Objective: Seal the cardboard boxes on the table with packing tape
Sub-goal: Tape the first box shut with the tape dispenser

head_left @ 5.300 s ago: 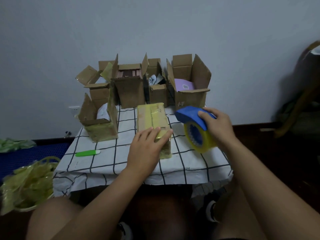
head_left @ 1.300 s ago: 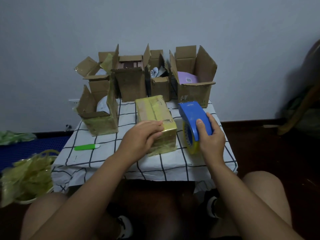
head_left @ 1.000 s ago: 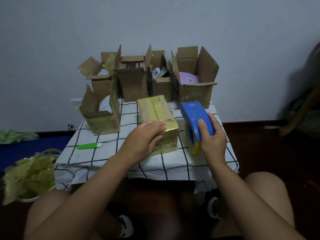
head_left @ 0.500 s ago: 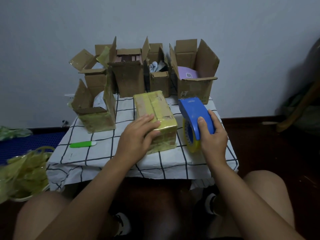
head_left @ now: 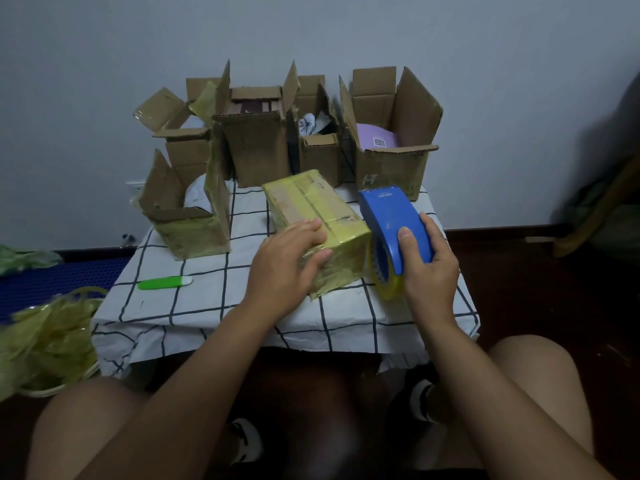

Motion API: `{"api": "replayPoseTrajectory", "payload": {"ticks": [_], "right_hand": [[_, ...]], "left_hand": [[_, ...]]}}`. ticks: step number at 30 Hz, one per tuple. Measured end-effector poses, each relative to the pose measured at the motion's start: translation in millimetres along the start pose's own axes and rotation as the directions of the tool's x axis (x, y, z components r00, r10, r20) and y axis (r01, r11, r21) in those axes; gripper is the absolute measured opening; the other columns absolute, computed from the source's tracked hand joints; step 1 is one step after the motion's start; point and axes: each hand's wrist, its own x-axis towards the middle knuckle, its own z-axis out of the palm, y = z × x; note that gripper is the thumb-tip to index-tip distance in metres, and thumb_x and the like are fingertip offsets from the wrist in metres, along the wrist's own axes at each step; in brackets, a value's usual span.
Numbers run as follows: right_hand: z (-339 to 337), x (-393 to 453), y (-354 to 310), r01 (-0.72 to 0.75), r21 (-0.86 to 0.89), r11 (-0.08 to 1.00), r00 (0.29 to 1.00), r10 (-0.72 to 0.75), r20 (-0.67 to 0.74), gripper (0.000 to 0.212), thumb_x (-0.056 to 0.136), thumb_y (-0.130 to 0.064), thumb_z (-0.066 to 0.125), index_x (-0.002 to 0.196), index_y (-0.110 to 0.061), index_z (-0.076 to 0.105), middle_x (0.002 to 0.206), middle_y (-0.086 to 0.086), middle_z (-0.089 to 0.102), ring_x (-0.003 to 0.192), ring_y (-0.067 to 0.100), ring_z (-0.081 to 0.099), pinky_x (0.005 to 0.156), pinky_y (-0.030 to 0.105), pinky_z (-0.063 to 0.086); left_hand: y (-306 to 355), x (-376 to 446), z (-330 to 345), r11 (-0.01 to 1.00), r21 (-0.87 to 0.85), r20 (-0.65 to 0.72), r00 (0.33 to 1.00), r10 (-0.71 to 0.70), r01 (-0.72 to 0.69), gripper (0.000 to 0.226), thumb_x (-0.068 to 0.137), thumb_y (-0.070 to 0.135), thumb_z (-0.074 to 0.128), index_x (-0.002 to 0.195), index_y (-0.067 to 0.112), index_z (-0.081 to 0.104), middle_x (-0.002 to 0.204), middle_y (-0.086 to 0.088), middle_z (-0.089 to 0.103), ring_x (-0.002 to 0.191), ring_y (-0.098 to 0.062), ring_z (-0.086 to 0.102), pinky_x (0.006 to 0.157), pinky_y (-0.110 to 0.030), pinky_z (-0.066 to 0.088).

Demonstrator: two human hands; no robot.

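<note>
Surface: checked tablecloth [head_left: 214,306].
Change: tape dispenser [head_left: 394,233], gripped by right hand [head_left: 429,268], lowered beside closed box [head_left: 318,220].
Left hand [head_left: 284,268]: fingers flat, smoothing tape; seal nearly done.

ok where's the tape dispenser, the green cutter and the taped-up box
tape dispenser [head_left: 393,221]: head view, on its blue cover
green cutter [head_left: 162,283]: head view, middle of its green handle
taped-up box [head_left: 308,199]: head view, on its tape-covered top face

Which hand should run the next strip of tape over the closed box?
Right hand: it grips the tape dispenser beside the closed box. Left hand steadies that box.
</note>
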Motion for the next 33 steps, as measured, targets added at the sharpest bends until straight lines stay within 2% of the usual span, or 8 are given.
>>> {"api": "replayPoseTrajectory", "payload": {"ticks": [6, 14, 17, 20, 22, 26, 29, 33], "right_hand": [[-1, -3, 1, 0.004, -0.008, 1.0, 1.0, -0.004, -0.007, 0.051, 0.095, -0.037, 0.064, 0.143, -0.021, 0.053, 0.126, -0.012, 0.058, 0.101, -0.023, 0.053, 0.081, 0.002, 0.045], [-1, -3, -1, 0.007, 0.014, 1.0, 1.0, -0.007, 0.006, 0.049, 0.097, -0.033, 0.063, 0.143, -0.021, 0.053, 0.113, -0.033, 0.052, 0.097, -0.026, 0.052, 0.077, 0.0, 0.043], [0, -3, -2, 0.009, 0.01, 1.0, 1.0, -0.009, 0.011, 0.049, 0.097, -0.035, 0.063, 0.143, -0.022, 0.053, 0.114, -0.027, 0.056, 0.098, -0.024, 0.053, 0.078, 0.002, 0.045], [-2, -4, -2, 0.018, 0.007, 1.0, 1.0, -0.018, 0.013, 0.049, 0.097, -0.035, 0.062, 0.143, -0.022, 0.053, 0.12, -0.017, 0.058, 0.1, -0.022, 0.054, 0.081, 0.004, 0.047], [-2, -5, -2, 0.023, 0.0, 1.0, 1.0, -0.023, 0.012, 0.049, 0.096, -0.036, 0.062, 0.142, -0.023, 0.053, 0.118, -0.021, 0.057, 0.102, -0.019, 0.055, 0.083, 0.006, 0.048], [-1, -5, -2, 0.018, -0.002, 1.0, 1.0, -0.018, 0.01, 0.048, 0.097, -0.036, 0.062, 0.142, -0.023, 0.053, 0.119, -0.02, 0.058, 0.103, -0.015, 0.056, 0.082, 0.006, 0.048], [-2, -5, -3, 0.014, -0.001, 1.0, 1.0, -0.014, 0.009, 0.048, 0.097, -0.036, 0.062, 0.142, -0.023, 0.053, 0.116, -0.026, 0.056, 0.1, -0.021, 0.054, 0.079, 0.003, 0.046], [-1, -5, -4, 0.007, 0.002, 1.0, 1.0, -0.007, 0.007, 0.048, 0.097, -0.036, 0.062, 0.142, -0.025, 0.053, 0.113, -0.033, 0.053, 0.101, -0.021, 0.054, 0.085, 0.008, 0.049]], "left_hand": [[-4, -4, -2, 0.993, -0.106, 0.028, 0.998, -0.049, 0.052, 0.03, 0.089, 0.035, 0.063, 0.113, 0.018, 0.071, 0.135, 0.004, 0.059, 0.132, -0.012, 0.048, 0.107, -0.031, 0.04], [-10, -6, -4, 0.996, -0.092, 0.037, 0.999, -0.012, 0.015, 0.036, 0.092, 0.043, 0.053, 0.12, 0.026, 0.069, 0.139, 0.007, 0.055, 0.137, -0.016, 0.044, 0.106, -0.054, 0.04], [-3, -6, -3, 0.996, -0.086, 0.012, 1.0, -0.011, 0.012, 0.037, 0.092, 0.041, 0.052, 0.118, 0.022, 0.07, 0.136, 0.006, 0.059, 0.132, -0.016, 0.049, 0.103, -0.045, 0.044], [-2, -5, -10, 0.992, -0.118, 0.092, 0.995, -0.039, 0.05, 0.037, 0.091, 0.042, 0.054, 0.122, 0.024, 0.067, 0.139, 0.011, 0.054, 0.134, -0.009, 0.044, 0.108, -0.034, 0.039], [-6, -6, -16, 0.992, -0.1, 0.14, 0.988, -0.061, 0.076, 0.036, 0.09, 0.038, 0.057, 0.125, 0.028, 0.06, 0.142, 0.016, 0.051, 0.133, -0.008, 0.044, 0.104, -0.034, 0.043], [-8, -10, -15, 0.991, -0.119, 0.083, 0.995, -0.045, 0.055, 0.046, 0.089, 0.034, 0.061, 0.133, 0.022, 0.058, 0.132, 0.016, 0.055, 0.131, -0.012, 0.049, 0.103, -0.042, 0.047], [-15, -8, -8, 0.994, -0.105, 0.056, 0.998, 0.019, -0.013, 0.036, 0.091, 0.039, 0.059, 0.122, 0.021, 0.065, 0.138, 0.009, 0.057, 0.133, -0.014, 0.048, 0.1, -0.052, 0.047], [-14, -4, -4, 0.998, 0.019, 0.012, 0.998, 0.067, -0.067, 0.037, 0.091, 0.041, 0.058, 0.121, 0.019, 0.066, 0.135, 0.005, 0.06, 0.128, -0.017, 0.053, 0.097, -0.047, 0.048]]}}
